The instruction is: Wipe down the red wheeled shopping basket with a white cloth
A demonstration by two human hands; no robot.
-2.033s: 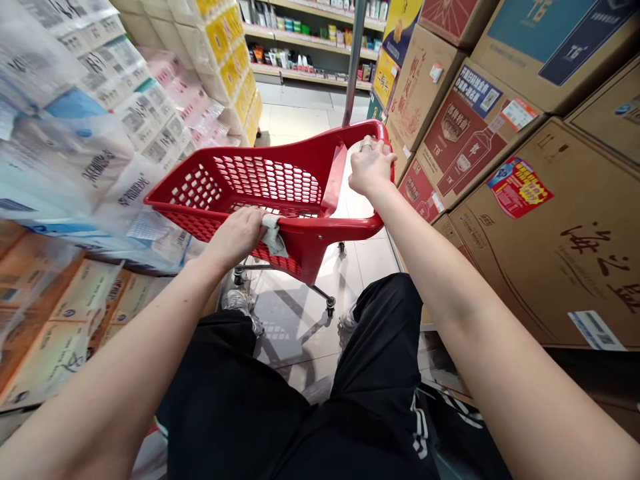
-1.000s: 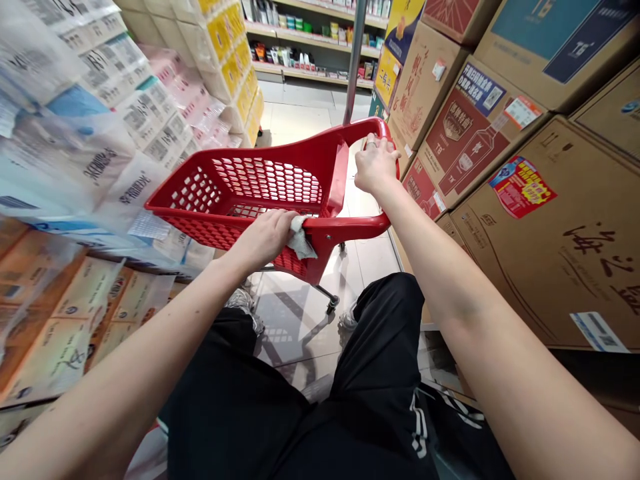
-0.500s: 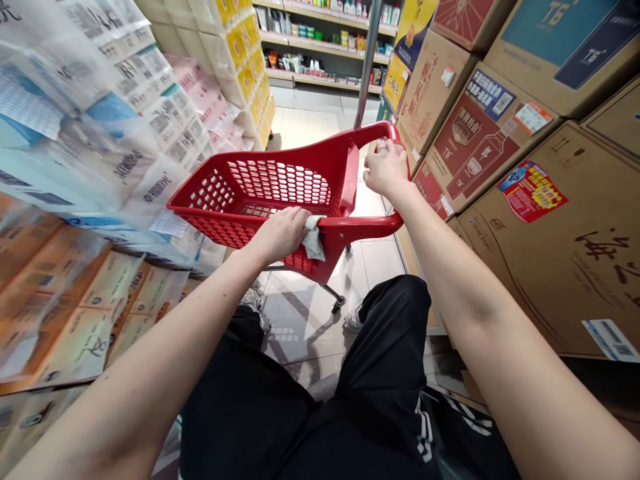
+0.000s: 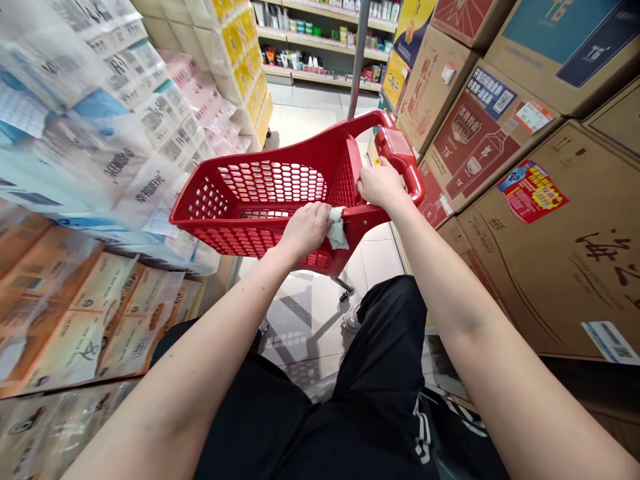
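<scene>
A red plastic shopping cart (image 4: 265,158) with perforated basket walls stands in front of me, turned sideways, its handle end to the right. On its near rim rests my left hand (image 4: 306,230), closed over a pale grey-white cloth (image 4: 339,230) that hangs down the outside of the basket. My right hand (image 4: 381,183) is closed at the handle end, on the near side arm beside the cart's inner flap; its fingertips are partly hidden. The thick red handle bar (image 4: 397,148) shows just beyond that hand. No goods are visible inside the basket.
Wrapped paper packs (image 4: 120,153) rise in stacks on the left, with orange packs (image 4: 100,313) below. Cardboard cartons (image 4: 545,247) wall the right side. Behind the cart are a metal pole (image 4: 359,60) and shelves of bottles (image 4: 325,43). Tiled floor (image 4: 295,333) lies under the cart.
My right hand has left the handle bar and come nearer, onto the near side arm. My left hand and the cloth have shifted right, and the cart's handle end has swung slightly right.
</scene>
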